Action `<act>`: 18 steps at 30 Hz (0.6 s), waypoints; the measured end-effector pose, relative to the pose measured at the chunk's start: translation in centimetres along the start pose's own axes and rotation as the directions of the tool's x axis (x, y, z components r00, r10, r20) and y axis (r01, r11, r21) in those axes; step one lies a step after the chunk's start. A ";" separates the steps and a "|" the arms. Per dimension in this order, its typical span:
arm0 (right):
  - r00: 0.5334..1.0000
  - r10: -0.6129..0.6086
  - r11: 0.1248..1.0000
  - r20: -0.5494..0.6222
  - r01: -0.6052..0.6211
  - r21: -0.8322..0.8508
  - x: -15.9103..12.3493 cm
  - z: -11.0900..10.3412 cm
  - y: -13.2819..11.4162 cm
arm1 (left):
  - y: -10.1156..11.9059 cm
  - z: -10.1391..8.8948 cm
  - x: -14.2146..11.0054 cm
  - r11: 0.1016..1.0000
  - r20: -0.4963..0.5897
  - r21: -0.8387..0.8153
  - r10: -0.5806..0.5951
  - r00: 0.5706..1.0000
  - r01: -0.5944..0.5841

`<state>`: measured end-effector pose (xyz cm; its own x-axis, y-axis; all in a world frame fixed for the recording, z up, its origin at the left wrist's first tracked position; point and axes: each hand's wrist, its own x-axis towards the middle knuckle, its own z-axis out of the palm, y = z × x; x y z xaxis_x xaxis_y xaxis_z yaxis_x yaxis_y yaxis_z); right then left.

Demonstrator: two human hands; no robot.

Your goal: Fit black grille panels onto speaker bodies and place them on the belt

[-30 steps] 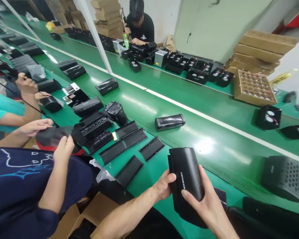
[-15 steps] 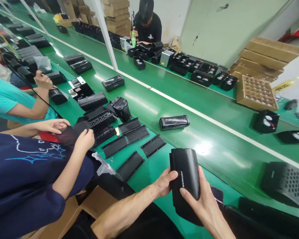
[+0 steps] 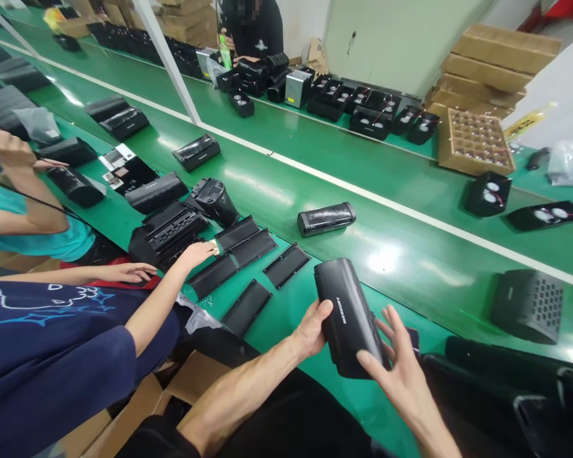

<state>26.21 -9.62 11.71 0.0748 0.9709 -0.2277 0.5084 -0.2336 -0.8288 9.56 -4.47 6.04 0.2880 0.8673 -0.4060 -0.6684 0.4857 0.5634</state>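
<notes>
My left hand (image 3: 309, 329) and my right hand (image 3: 401, 375) hold a black cylindrical speaker housing (image 3: 348, 318) between them, tilted, with small lettering on its side. My left hand grips its lower left side, while my right thumb presses its front and my right fingers spread behind it. Just past the housing lie black slotted grille panels (image 3: 286, 265) on the green conveyor belt (image 3: 401, 280). A co-worker's hand (image 3: 195, 254) in a navy shirt rests near those panels, and that person's other hand (image 3: 128, 272) lies open beside a black grille assembly (image 3: 169, 235).
A black grilled speaker casing (image 3: 528, 305) sits on the belt to my right, and a finished-looking cylinder (image 3: 325, 219) lies ahead. Dark items fill the lower right corner. A cardboard box (image 3: 191, 378) sits below the belt. Another person works across the far belt.
The housing has tilted, its top swinging left, and my right fingers have spread. The co-worker has let go of the dark piece and reached forward. The view has shifted slightly.
</notes>
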 end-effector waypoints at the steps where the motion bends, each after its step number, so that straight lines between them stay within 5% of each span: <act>1: 0.996 0.017 1.000 -0.085 -0.015 0.027 -1.0 0.9 0.1 | 0.0 0.1 0.1 0.999 -0.025 -0.039 -0.026 0.999 0.025; 5: 0.929 0.111 0.992 -0.353 -0.079 0.102 -3.1 5.0 0.1 | -0.7 0.7 0.6 0.997 -0.185 -0.082 -0.024 0.982 0.009; 8: 0.901 0.132 0.986 -0.414 -0.075 0.152 -2.9 4.8 0.2 | -0.8 0.6 0.4 0.996 -0.195 -0.056 -0.080 0.977 0.070; 11: 0.936 0.180 0.973 -0.304 -0.123 0.197 -3.8 1.0 1.4 | 1.1 -0.9 -0.6 0.982 -0.117 0.048 -0.178 0.977 0.185; 15: 0.977 0.211 0.961 -0.021 -0.203 0.186 -7.4 -3.5 3.4 | 5.7 -3.7 -1.6 0.935 0.038 0.329 -0.156 0.987 0.135; 18: 0.970 0.232 0.958 0.075 -0.241 0.156 -9.5 -3.9 4.0 | 7.5 -4.8 -2.1 0.823 0.204 0.535 -0.345 0.916 0.191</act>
<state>30.83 -19.53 12.55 0.1266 0.8833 -0.4514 0.3350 -0.4664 -0.8187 0.65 -3.19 7.72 0.6341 0.6493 -0.4198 -0.1277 0.6235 0.7713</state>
